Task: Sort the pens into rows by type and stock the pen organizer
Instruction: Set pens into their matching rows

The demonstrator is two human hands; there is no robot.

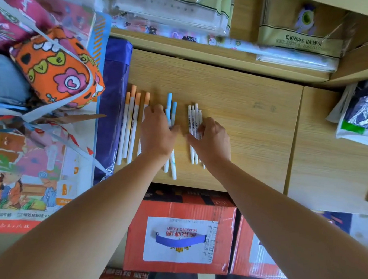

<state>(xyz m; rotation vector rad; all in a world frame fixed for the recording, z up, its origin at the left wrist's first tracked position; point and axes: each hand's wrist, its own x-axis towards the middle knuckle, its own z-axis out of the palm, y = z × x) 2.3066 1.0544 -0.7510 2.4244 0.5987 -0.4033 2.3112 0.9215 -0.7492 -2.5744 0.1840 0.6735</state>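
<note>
While the left hand (158, 132) lies flat on the blue-capped pens (171, 113) and the right hand (212, 139), apparently flat too, covers the white pens (193, 122) mid-tabletop (248, 105), treat them as light, stiff and prone to rolling; pinch mid-barrel.

Hands (183, 137) flat on blue-capped pens (169, 102), probably white-capped pens (194, 118)

"YANJING BEER" reads upside down on the red carton (179, 232).

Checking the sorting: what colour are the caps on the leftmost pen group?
Orange caps on white barrels, clearest in the head view.
</note>
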